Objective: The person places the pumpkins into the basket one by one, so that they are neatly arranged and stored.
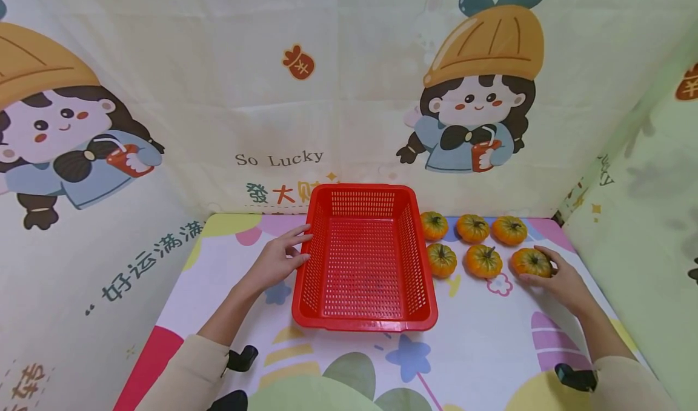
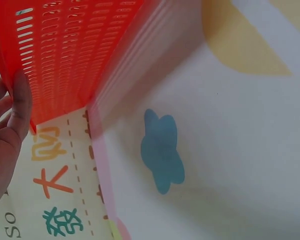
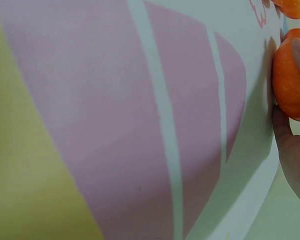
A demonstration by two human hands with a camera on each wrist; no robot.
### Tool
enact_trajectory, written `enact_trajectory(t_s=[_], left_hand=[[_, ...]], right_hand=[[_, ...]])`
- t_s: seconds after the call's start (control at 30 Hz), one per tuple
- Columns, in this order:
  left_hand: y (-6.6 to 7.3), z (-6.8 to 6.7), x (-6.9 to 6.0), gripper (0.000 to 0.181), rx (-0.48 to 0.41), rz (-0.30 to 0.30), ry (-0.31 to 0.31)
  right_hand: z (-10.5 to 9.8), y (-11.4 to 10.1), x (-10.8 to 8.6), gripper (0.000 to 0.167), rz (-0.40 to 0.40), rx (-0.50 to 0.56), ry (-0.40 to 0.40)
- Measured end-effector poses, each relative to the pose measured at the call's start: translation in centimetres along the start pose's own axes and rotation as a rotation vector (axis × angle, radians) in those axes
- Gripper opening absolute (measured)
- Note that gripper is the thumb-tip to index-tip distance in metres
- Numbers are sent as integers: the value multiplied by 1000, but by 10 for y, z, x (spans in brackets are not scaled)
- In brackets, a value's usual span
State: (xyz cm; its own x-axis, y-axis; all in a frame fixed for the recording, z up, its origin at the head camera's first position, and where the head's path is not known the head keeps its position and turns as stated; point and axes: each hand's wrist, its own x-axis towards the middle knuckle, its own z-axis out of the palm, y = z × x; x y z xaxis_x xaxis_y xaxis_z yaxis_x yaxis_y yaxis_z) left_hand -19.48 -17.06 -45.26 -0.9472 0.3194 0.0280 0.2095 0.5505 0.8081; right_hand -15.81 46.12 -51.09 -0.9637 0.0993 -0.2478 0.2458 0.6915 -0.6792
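A red plastic basket (image 1: 362,325) with slotted walls and a mesh floor stands in the middle of the table. At its left side my left hand (image 1: 275,262) grips the rim, fingertips over the edge and thumb on the outer side. In the left wrist view, those fingers (image 2: 21,102) lie against the basket wall (image 2: 80,45). My right hand (image 1: 564,282) holds a small orange-and-green pumpkin (image 1: 530,263) between thumb and fingers, at the near right end of two rows. The same pumpkin (image 3: 291,75) shows partly at the right wrist view's edge.
Several more small pumpkins stand right of the basket, among them a near-row one (image 1: 483,262) and a far-row one (image 1: 509,230). The leftmost pumpkin (image 1: 442,260) is close against the basket's right wall. A patterned cloth wall (image 1: 360,120) rises behind the table (image 1: 463,338).
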Motion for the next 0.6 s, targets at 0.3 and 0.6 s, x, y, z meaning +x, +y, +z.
enact_trajectory(t_s=[0.3, 0.6], left_hand=[[0, -1, 0, 56, -10, -7, -7], [0, -2, 1, 57, -9, -18, -17]], right_hand=[[-4, -4, -2, 104, -37, -9, 8], [-8, -12, -2, 91, -176, -57, 72]])
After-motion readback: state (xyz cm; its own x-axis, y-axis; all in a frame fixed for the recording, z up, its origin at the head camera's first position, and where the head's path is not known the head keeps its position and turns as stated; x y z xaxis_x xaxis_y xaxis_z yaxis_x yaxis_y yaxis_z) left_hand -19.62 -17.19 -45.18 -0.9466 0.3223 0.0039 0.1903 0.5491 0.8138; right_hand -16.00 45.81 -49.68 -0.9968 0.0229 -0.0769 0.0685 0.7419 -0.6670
